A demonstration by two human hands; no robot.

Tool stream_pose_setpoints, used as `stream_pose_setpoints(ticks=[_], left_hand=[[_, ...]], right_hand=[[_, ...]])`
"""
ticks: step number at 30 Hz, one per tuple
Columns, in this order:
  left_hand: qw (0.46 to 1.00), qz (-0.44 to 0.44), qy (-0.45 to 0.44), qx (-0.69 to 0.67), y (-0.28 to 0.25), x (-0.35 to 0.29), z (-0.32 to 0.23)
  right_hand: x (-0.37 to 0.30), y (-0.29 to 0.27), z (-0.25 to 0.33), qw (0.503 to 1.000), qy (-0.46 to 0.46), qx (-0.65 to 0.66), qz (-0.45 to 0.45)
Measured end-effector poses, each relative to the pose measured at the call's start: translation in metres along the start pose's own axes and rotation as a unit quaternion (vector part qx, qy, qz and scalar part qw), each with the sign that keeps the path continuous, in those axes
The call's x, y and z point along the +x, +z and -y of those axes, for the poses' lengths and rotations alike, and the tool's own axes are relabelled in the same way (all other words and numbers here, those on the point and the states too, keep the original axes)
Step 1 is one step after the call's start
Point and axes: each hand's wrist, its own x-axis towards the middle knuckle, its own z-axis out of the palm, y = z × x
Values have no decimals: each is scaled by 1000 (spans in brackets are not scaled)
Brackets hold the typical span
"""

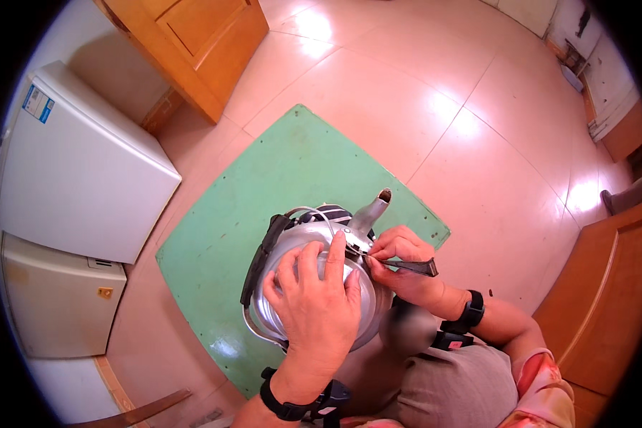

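Observation:
A shiny metal kettle point(292, 242) with a black handle point(262, 257) and a grey spout point(371, 211) stands on a green mat point(264, 185). My left hand point(319, 299) lies flat on the kettle's top, fingers spread and pressing down. My right hand point(401, 258) grips a small dark metal tool point(414, 266) and holds its tip against the kettle near the base of the spout. Both wrists wear black bands.
A white cabinet point(78, 164) and a second white box point(57, 299) stand at the left. A wooden cabinet point(200, 43) is at the top left, another wooden unit point(606, 299) at the right. Shiny pink floor tiles point(421, 93) surround the mat.

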Motion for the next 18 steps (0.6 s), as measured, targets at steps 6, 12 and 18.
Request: stream_pose_setpoints(ticks=[6, 12, 18], left_hand=[[1000, -2, 0, 4, 4, 0, -2], [1000, -7, 0, -5, 3, 1, 0], [1000, 6, 0, 11, 1, 1, 0]], right_hand=[[-4, 0, 0, 1000, 7, -23, -17], [-4, -3, -3, 1000, 18, -7, -10], [-3, 1, 0, 999, 40, -8, 5]])
